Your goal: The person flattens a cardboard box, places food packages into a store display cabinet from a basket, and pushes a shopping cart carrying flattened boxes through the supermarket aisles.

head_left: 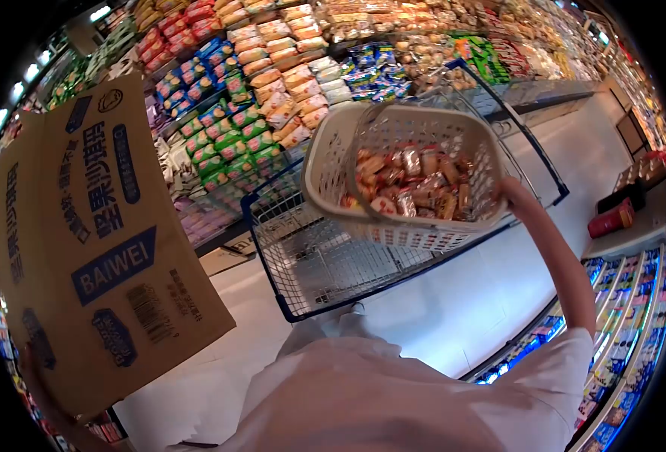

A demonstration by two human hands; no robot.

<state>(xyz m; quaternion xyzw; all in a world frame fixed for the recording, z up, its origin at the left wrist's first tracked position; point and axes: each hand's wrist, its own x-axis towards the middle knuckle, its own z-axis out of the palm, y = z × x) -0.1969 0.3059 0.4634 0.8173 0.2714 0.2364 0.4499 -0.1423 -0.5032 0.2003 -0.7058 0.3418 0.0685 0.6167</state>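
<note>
The right hand (509, 194) has its grip closed on the rim of a pale plastic basket (412, 236). The left hand (38, 377) meets the lower left edge of a cardboard box (114, 226) printed BAIWEI; it is dark there, so I cannot tell if that grip is closed. The basket, full of wrapped snacks (416, 184), is above a blue-edged shopping cart (291, 277); whether it rests there is unclear. Beyond lie rows of colourful packets (231, 147), and lit shelves (615, 331) stand at right
</note>
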